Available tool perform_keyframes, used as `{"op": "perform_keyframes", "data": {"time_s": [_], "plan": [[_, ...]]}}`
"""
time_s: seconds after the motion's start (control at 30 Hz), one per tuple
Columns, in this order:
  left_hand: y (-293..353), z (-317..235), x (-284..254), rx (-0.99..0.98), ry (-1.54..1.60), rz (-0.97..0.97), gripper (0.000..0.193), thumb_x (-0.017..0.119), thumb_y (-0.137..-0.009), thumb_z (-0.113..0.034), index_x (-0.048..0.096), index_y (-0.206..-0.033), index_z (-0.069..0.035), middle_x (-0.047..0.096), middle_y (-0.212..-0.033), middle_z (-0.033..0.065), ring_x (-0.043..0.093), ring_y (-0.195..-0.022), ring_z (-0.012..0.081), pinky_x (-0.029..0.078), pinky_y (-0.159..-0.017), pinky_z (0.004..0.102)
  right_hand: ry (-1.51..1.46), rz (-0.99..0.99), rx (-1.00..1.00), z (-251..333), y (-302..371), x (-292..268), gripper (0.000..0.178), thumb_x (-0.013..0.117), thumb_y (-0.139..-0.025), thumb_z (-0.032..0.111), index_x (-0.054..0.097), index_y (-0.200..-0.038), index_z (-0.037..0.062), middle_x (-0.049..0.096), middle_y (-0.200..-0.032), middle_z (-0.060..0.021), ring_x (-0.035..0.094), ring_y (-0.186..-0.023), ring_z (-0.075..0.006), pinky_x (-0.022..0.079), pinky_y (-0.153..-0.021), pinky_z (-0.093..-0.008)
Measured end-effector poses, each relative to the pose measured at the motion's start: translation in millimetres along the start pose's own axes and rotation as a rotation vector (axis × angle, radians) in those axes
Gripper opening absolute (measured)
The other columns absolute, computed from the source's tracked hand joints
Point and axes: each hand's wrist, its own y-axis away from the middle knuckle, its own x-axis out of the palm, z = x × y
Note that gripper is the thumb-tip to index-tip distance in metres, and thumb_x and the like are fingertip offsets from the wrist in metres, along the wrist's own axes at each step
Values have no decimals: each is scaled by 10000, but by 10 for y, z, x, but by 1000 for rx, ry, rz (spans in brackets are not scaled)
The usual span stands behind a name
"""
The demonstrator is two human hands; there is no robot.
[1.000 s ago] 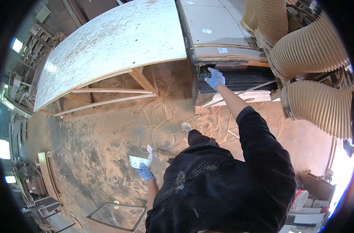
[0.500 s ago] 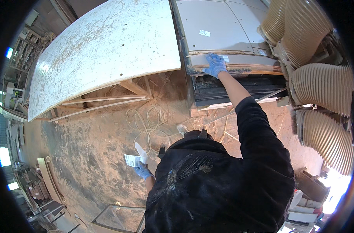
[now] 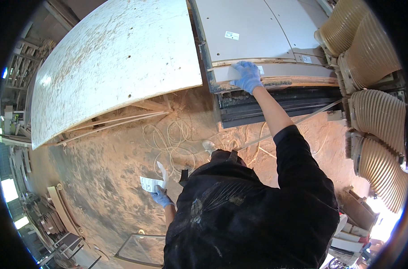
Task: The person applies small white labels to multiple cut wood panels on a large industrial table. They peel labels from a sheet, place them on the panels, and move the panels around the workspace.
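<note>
My left hand (image 3: 162,197), in a blue glove, is closed on a sheet of white printed labels (image 3: 149,184) with a curled strip rising from it. It hangs low over the floor, beside my body. My gloved right hand (image 3: 249,78) reaches forward and lies on a narrow grey panel strip (image 3: 280,70) at the near edge of a machine bed. Its fingers are spread, with a small white label at their right. Beyond the strip lies a larger grey panel (image 3: 249,27) with drilled holes and a white label (image 3: 232,35) stuck on it.
A big scratched white board (image 3: 119,49) on a wooden frame stands to the left, a narrow gap from the machine. Ribbed beige hoses (image 3: 376,114) line the right side. A coiled hose (image 3: 172,141) lies on the dusty floor. A framed pane (image 3: 141,249) is behind at lower left.
The view has turned slightly, so the boards and hoses sit a little differently in the picture. My right hand stays on the strip, and my left hand still holds the label sheet.
</note>
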Motion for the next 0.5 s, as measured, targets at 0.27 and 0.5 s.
{"op": "perform_keyframes", "data": {"time_s": [0.27,0.5], "plan": [[-25,-85,29,-40,-44,0,371,592,-845,-231,463,-1128,-30,542,-1052,89,545,-816,198,476,-588,325,-13,-240,115,-314,54,320,518,564,-770,449,512,-1199,165,443,-1275,-59,359,-1203,-251,202,-1037,-431],[-62,-115,28,-72,-88,29,421,587,-847,-236,431,-1190,-49,526,-1108,91,543,-867,215,481,-604,340,58,-368,339,-788,46,297,499,555,-795,400,492,-1213,133,434,-1285,-92,368,-1197,-269,262,-1004,-422]]}}
